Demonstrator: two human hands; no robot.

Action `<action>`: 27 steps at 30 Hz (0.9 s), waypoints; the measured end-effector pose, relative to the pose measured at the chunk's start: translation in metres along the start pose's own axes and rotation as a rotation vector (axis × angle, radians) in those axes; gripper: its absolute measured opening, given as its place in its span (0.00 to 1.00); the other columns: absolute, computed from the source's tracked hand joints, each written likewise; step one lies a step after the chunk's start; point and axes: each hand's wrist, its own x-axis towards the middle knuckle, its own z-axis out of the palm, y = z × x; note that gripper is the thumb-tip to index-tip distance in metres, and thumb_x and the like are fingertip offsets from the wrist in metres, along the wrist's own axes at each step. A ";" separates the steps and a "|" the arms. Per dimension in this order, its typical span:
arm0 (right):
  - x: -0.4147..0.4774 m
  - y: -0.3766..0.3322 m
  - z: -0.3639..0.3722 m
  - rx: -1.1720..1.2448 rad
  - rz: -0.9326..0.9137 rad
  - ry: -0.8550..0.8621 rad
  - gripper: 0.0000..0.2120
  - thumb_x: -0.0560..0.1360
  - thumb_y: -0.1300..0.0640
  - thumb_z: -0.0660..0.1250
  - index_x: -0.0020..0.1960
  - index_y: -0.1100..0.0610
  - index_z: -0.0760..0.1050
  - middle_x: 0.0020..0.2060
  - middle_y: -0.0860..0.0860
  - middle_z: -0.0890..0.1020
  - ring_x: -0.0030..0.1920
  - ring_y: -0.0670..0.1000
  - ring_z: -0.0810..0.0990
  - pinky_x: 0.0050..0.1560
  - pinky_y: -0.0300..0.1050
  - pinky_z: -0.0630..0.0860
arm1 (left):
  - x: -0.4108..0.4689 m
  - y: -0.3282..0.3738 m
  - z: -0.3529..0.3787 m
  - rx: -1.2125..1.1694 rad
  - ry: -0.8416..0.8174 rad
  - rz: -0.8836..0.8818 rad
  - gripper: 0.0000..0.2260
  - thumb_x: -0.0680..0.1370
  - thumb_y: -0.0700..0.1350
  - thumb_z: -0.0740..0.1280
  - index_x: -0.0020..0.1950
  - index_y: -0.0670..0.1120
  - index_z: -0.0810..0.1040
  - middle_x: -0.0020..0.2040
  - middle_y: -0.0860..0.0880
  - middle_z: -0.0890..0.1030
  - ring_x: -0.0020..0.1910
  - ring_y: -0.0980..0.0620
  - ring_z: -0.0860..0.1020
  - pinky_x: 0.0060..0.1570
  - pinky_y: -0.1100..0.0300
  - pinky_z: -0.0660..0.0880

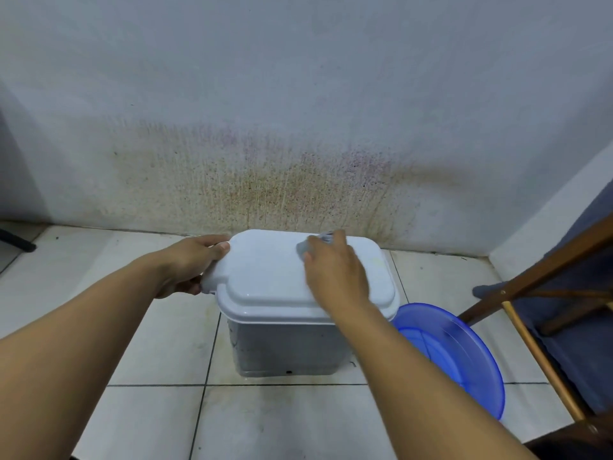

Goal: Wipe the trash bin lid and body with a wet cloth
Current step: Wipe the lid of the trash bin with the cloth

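Gripped between the fingers and palm of the right hand [336, 273] is a grey cloth [316, 243], pressed flat onto the far part of the lid [265, 277]. Only a small bunch of cloth shows past the fingertips; the rest is hidden under the hand. The left hand [190, 265] is curled closed around the tab that juts from the lid's left edge, thumb below, fingers over the far side, steadying the bin [282, 346].

Bin: a small box-shaped unit standing upright on the floor [149, 343], centre of frame, just in front of the wall [298, 94]. Body grey; lid white, glossy and seated on the body. A faint yellowish mark shows near the lid's right end. Whether the cloth is wet cannot be told.

Basin [464, 356]: blue, translucent, at lower right of the bin, tilted with its rim toward the camera, near or touching the bin's right corner; contact cannot be confirmed.

Floor: pale tiles with dark grout; smudges around the bin's base.

Wall: pale, heavily speckled with brown and reddish stains in a band just above the bin, with streaks running down to the floor joint.

Right edge of frame: a wooden chair frame [547, 280] with dark blue fabric [570, 346]. A dark leg [16, 242] of some object shows at the left edge.
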 end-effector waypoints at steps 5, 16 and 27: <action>0.005 0.070 -0.018 -0.008 0.189 0.059 0.12 0.80 0.54 0.59 0.59 0.51 0.77 0.59 0.58 0.70 0.50 0.65 0.77 0.45 0.52 0.72 | -0.001 0.002 0.001 0.009 0.014 -0.010 0.13 0.88 0.53 0.59 0.70 0.60 0.79 0.47 0.44 0.82 0.29 0.50 0.73 0.29 0.58 0.69; 0.007 0.077 -0.050 0.013 -0.012 0.146 0.34 0.77 0.41 0.65 0.78 0.43 0.57 0.61 0.51 0.74 0.61 0.56 0.72 0.61 0.55 0.71 | -0.005 0.005 0.004 0.016 0.026 -0.006 0.14 0.88 0.53 0.58 0.71 0.59 0.77 0.46 0.42 0.82 0.28 0.50 0.72 0.28 0.58 0.68; 0.014 0.057 0.000 -0.161 0.197 -0.149 0.31 0.80 0.34 0.42 0.79 0.45 0.56 0.77 0.55 0.60 0.76 0.61 0.54 0.76 0.64 0.45 | -0.005 0.003 0.002 0.041 0.033 -0.005 0.12 0.88 0.54 0.58 0.65 0.61 0.80 0.44 0.45 0.82 0.27 0.51 0.73 0.29 0.59 0.67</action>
